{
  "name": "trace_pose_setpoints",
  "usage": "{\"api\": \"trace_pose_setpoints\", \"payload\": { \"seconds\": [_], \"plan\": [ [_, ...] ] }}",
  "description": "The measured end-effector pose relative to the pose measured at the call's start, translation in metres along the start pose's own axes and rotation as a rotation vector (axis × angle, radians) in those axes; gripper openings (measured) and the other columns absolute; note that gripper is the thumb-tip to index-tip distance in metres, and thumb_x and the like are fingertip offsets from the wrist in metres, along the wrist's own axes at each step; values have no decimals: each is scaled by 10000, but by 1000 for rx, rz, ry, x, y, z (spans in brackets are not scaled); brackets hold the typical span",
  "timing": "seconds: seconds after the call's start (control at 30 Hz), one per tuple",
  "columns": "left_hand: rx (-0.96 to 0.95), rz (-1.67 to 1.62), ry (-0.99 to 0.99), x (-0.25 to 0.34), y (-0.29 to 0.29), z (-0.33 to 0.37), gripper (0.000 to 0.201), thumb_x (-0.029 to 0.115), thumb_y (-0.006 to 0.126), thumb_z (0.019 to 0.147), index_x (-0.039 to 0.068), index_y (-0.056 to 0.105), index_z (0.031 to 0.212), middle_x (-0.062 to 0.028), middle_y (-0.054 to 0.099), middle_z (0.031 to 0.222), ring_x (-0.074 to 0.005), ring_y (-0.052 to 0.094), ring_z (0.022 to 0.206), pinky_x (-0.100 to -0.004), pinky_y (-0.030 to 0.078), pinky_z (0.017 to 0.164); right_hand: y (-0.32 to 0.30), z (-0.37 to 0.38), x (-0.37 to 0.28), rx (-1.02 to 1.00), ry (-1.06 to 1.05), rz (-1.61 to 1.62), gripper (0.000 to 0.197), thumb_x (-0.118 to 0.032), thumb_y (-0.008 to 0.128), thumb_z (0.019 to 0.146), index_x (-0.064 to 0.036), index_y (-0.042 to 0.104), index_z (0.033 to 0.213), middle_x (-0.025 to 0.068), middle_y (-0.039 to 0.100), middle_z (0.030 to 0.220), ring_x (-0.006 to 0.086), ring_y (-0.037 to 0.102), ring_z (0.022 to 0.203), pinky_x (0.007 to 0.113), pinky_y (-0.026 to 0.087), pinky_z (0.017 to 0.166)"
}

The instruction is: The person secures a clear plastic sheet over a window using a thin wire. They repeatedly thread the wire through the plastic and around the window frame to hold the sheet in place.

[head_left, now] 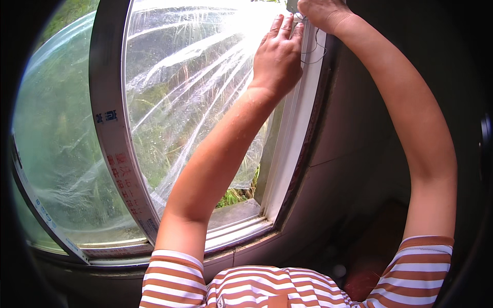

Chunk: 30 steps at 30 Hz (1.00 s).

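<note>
Up close, the window [113,133] fills most of what I see, its pale frame curving from the top down to the sill, with printed labels running along the middle upright. Behind the glass lies green grass and scrub, washed out by bright light near the top. Across the right-hand pane stretches a sheet of clear plastic film [190,97], wrinkled and streaked with shiny creases that fan toward the upper right corner. The right edge of that pane is a white frame rail [292,138], and beside it runs a dark wall [359,169]. My striped orange and white sleeves sit at the bottom, both arms raised. My left hand [278,56] lies flat and open, fingers together, pressing the film against the top of the rail. My right hand [321,13] is just above it at the picture's edge, curled closed around something small and pale that I cannot make out. A thin thread [314,51] loops down beside the left hand's knuckles.
</note>
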State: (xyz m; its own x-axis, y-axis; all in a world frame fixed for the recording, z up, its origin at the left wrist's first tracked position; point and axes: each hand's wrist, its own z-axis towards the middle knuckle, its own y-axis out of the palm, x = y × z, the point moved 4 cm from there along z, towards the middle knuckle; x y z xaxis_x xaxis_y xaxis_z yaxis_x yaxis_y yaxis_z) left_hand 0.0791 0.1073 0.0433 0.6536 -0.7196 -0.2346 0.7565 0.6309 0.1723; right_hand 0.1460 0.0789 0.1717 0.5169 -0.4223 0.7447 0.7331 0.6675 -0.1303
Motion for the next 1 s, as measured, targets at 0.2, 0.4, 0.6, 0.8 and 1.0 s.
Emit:
{"api": "trace_pose_setpoints", "payload": {
  "seconds": [0.2,0.4,0.6,0.8,1.0],
  "plan": [
    [-102,6,-114,29,-70,-44,528,28,525,770,3,477,1295,-169,442,1362,-319,307,1340,-391,254,1100,-2,-6,1,101,-31,140,251,-318,531,830,-137,698,874,108,674,899,252,649,897,401,499,801],
    [-250,233,86,9,-12,-11,574,170,505,854,8,347,1382,-120,310,1465,-244,229,1383,-415,198,1114,40,4,21,463,-5,26,129,-51,584,749,-124,683,786,95,671,805,264,661,754,360,532,665],
    [-338,35,-110,-7,23,18,634,196,549,858,5,286,1403,-144,308,1458,-257,238,1375,-375,216,1112,30,-10,17,549,62,160,79,-86,596,747,-129,659,769,87,660,789,264,658,765,359,530,651],
    [-254,-398,-172,-22,13,30,631,38,585,801,75,360,1389,-164,395,1399,-297,339,1318,-334,286,1078,11,-19,11,463,176,183,119,-209,590,754,-123,671,764,80,656,817,265,648,781,403,506,660],
    [-307,-704,-376,-39,26,27,670,-2,589,789,97,350,1407,-110,477,1340,-166,565,923,-279,442,857,11,-16,13,486,153,259,141,-243,609,761,-113,657,741,103,640,732,282,643,734,421,499,645]
  ]
}}
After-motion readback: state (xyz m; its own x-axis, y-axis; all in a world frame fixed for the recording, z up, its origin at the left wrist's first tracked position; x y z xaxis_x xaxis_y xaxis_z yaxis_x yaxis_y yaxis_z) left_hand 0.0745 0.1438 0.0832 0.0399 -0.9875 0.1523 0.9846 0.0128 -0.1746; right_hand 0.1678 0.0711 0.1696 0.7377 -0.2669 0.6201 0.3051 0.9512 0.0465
